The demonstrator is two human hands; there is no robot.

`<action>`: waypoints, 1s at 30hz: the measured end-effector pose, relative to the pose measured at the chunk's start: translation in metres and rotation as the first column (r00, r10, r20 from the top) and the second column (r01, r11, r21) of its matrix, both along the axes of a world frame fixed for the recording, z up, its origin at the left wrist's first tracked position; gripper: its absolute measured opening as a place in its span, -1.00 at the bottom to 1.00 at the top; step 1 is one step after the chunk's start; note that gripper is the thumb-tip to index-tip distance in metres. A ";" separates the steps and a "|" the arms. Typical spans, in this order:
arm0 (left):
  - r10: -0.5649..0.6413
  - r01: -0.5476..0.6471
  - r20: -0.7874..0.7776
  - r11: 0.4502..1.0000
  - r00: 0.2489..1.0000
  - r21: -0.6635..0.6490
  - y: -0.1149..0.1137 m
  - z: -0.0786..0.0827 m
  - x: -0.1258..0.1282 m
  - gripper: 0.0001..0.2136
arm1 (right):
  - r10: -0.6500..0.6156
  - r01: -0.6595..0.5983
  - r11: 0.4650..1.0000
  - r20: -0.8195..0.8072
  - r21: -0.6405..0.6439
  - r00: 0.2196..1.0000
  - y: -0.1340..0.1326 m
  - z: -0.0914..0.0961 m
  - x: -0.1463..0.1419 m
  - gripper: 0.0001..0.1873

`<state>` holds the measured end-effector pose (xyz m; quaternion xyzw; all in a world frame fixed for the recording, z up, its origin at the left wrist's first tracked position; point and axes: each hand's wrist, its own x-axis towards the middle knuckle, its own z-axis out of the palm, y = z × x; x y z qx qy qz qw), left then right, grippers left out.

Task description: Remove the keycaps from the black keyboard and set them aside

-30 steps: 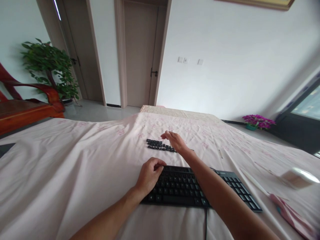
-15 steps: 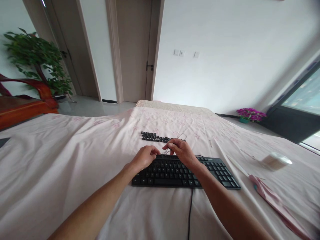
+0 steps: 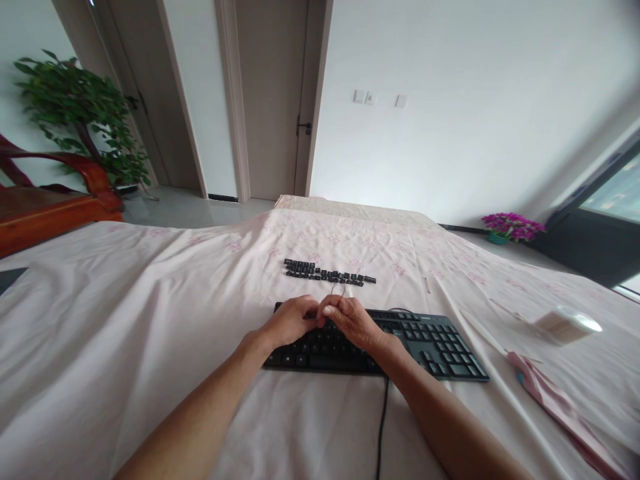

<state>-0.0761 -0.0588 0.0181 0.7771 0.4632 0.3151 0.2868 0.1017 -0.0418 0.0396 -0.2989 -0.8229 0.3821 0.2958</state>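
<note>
A black keyboard (image 3: 325,362) lies on the pink cloth, its cable running toward me. Over its upper left part, my left hand (image 3: 293,320) has its fingers pinched together; whatever is between them is hidden. Right beside it, my right hand (image 3: 353,322) is closed round a wire keycap puller (image 3: 344,291), whose thin wires stick up past the fingers, away from the keys. The two hands' fingertips meet above the keys. Beyond the keyboard, several loose black keycaps (image 3: 300,267) lie in rows on the cloth.
A clear round tub of cotton swabs (image 3: 567,325) lies at the right, near a folded pink cloth (image 3: 555,407). A single swab (image 3: 427,285) lies beyond the keyboard. A wooden chair (image 3: 60,193) stands at far left, and a dark flat object (image 3: 11,279) lies at the left edge.
My right hand has moved left and slightly down to meet my left hand, and the puller's wires have swung left with it. The keycap rows now show fully. The view has shifted slightly.
</note>
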 end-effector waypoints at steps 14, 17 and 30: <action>-0.007 0.017 -0.083 0.993 0.997 0.119 -0.002 -0.007 0.009 -0.91 | -0.063 0.069 0.990 -0.058 0.126 0.996 -0.005 -0.018 0.001 -0.58; -0.010 0.016 -0.054 0.993 0.998 0.113 -0.004 -0.007 0.011 -0.89 | -0.086 0.098 0.986 -0.089 0.138 0.992 -0.009 -0.018 0.001 -0.58; 0.022 -0.017 0.155 0.999 0.988 -0.032 -0.001 -0.004 0.011 -0.93 | -0.213 0.261 0.927 -0.193 0.268 0.958 -0.016 -0.011 0.004 -0.58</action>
